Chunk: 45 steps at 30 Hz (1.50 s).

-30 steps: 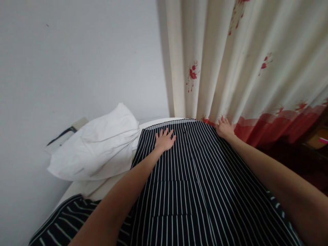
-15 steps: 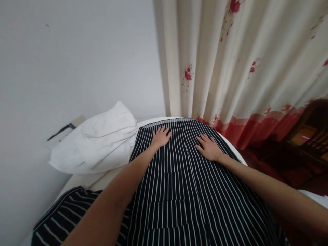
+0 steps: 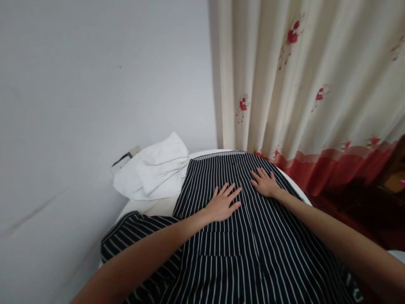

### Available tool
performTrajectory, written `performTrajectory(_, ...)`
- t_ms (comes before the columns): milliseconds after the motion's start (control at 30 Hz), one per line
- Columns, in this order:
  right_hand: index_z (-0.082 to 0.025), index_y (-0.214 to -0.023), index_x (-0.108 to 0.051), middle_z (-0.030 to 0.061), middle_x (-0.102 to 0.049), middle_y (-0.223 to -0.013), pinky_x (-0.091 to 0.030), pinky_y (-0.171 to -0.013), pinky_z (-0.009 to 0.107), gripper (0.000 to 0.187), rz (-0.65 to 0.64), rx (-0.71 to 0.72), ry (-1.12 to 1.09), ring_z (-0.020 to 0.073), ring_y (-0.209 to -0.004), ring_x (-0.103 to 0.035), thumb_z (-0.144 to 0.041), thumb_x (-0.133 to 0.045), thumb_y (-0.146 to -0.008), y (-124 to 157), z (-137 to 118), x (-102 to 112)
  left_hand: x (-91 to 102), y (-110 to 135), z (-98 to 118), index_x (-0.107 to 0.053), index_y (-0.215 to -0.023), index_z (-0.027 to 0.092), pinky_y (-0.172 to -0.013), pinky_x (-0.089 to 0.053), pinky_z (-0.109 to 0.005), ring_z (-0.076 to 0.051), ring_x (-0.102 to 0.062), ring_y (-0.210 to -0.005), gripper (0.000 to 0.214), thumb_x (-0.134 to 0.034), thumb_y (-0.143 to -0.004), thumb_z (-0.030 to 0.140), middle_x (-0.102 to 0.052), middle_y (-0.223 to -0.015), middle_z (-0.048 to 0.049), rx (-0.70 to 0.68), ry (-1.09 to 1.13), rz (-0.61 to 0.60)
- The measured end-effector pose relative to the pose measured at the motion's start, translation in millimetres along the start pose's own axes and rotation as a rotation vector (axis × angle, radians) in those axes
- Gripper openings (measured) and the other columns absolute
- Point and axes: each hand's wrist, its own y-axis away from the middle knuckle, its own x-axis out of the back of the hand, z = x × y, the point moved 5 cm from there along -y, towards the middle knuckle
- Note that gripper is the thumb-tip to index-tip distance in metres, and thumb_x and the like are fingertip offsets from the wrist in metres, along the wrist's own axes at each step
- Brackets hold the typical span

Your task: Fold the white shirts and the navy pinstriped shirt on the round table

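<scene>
A black garment with white pinstripes (image 3: 218, 270) lies spread out over a round white table (image 3: 152, 207); it looks like an apron or a shirt, and I cannot tell which. My left hand (image 3: 223, 204) rests flat on its middle, fingers spread. Farther up and to the right, my right hand (image 3: 265, 184) lies on the cloth, also with fingers apart. A striped part of the cloth (image 3: 136, 232) sticks out at the left, partly behind my left forearm. Neither hand grips anything.
Crumpled white cloth (image 3: 158, 169) sits at the table's left, against the pale wall (image 3: 95, 84). Beside it is a small light box with a dark item (image 3: 125, 159). A cream curtain with red flowers (image 3: 268, 84) hangs behind the table. Wooden furniture (image 3: 394, 181) stands at the right.
My left hand has slid toward me and to the right across the striped cloth. My right hand stays near the same spot on it. The view has turned slightly left.
</scene>
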Motion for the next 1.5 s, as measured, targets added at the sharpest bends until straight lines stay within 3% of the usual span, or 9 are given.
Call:
performTrajectory(133,-0.018,-0.153,-0.039,0.0152,-0.026,-0.164,-0.015,-0.119,0.062,0.057,0.124,0.089,-0.051,0.0299,-0.153,-0.017,-0.04,-0.029,-0.102,10,-38,12,9.6,17,10,-0.01,-0.161,0.036,-0.122,-0.012,-0.063,-0.031,-0.006,-0.155,0.067,-0.024,-0.101,0.064,-0.012,-0.169,-0.0015,-0.026,-0.015,0.059)
performTrajectory(233,-0.022,-0.155,-0.038,0.012,-0.025,-0.165,-0.019,-0.119,0.061,0.058,0.067,0.209,-0.151,0.0295,-0.153,-0.016,-0.042,-0.031,-0.101,19,-72,8,0.4,30,22,-0.021,-0.159,0.034,-0.122,-0.01,-0.063,-0.032,-0.008,-0.155,0.069,-0.029,-0.099,0.067,-0.018,-0.168,-0.0032,-0.06,-0.041,0.009)
performTrajectory(333,-0.023,-0.155,-0.039,0.011,-0.024,-0.165,-0.02,-0.12,0.059,0.059,0.024,0.314,-0.194,0.0293,-0.153,-0.015,-0.045,-0.032,-0.101,25,-89,-2,-7.4,42,28,-0.03,-0.157,0.03,-0.123,-0.012,-0.06,-0.031,-0.012,-0.154,0.066,-0.029,-0.1,0.063,-0.023,-0.166,-0.0047,-0.045,-0.036,0.02)
performTrajectory(533,-0.021,-0.152,-0.045,0.0121,-0.03,-0.163,-0.02,-0.121,0.056,0.061,0.013,0.325,-0.168,0.0284,-0.152,-0.022,-0.051,-0.027,-0.101,27,-88,-15,-6.3,67,33,-0.025,-0.159,0.03,-0.122,-0.011,-0.063,-0.032,-0.01,-0.155,0.063,-0.029,-0.102,0.059,-0.019,-0.167,-0.0048,-0.053,0.007,0.065)
performTrajectory(833,-0.021,-0.153,-0.043,0.0118,-0.03,-0.163,-0.019,-0.121,0.055,0.061,0.004,0.319,-0.128,0.0283,-0.152,-0.022,-0.052,-0.031,-0.102,28,-93,-12,4.5,125,40,-0.015,-0.161,0.035,-0.118,-0.01,-0.069,-0.038,0.0,-0.153,0.071,-0.035,-0.099,0.065,-0.006,-0.169,-0.0053,-0.202,0.17,-0.275)
performTrajectory(1033,-0.019,-0.153,-0.043,0.012,-0.028,-0.164,-0.019,-0.122,0.054,0.061,-0.011,0.315,-0.115,0.0279,-0.152,-0.022,-0.05,-0.03,-0.102,29,-94,-11,21.9,145,54,-0.028,-0.157,0.038,-0.12,-0.005,-0.066,-0.035,-0.005,-0.154,0.062,-0.043,-0.1,0.058,-0.012,-0.169,-0.002,-0.289,0.087,-0.123)
performTrajectory(1167,-0.019,-0.153,-0.043,0.0119,-0.03,-0.163,-0.019,-0.122,0.054,0.06,-0.007,0.309,-0.112,0.0272,-0.152,-0.022,-0.049,-0.031,-0.102,30,-94,-12,29.1,141,44,-0.027,-0.157,0.037,-0.121,-0.004,-0.065,-0.033,-0.005,-0.155,0.062,-0.042,-0.101,0.057,-0.015,-0.168,-0.003,-0.202,0.032,-0.012)
performTrajectory(1333,-0.019,-0.153,-0.043,0.0125,-0.03,-0.163,-0.021,-0.121,0.055,0.06,-0.008,0.304,-0.093,0.0279,-0.151,-0.024,-0.049,-0.03,-0.103,29,-94,-14,8.7,139,17,-0.024,-0.158,0.039,-0.119,-0.005,-0.069,-0.036,-0.003,-0.154,0.066,-0.038,-0.099,0.065,-0.012,-0.168,-0.004,-0.067,0.057,-0.071)
performTrajectory(1500,-0.017,-0.15,-0.047,0.0138,-0.036,-0.16,-0.023,-0.119,0.057,0.057,0.074,0.314,-0.113,0.0291,-0.149,-0.029,-0.044,-0.034,-0.102,32,-94,-9,-2.9,143,11,-0.021,-0.159,0.04,-0.119,-0.002,-0.068,-0.035,-0.001,-0.154,0.066,-0.034,-0.099,0.066,-0.008,-0.169,-0.0021,-0.046,0.086,-0.109)
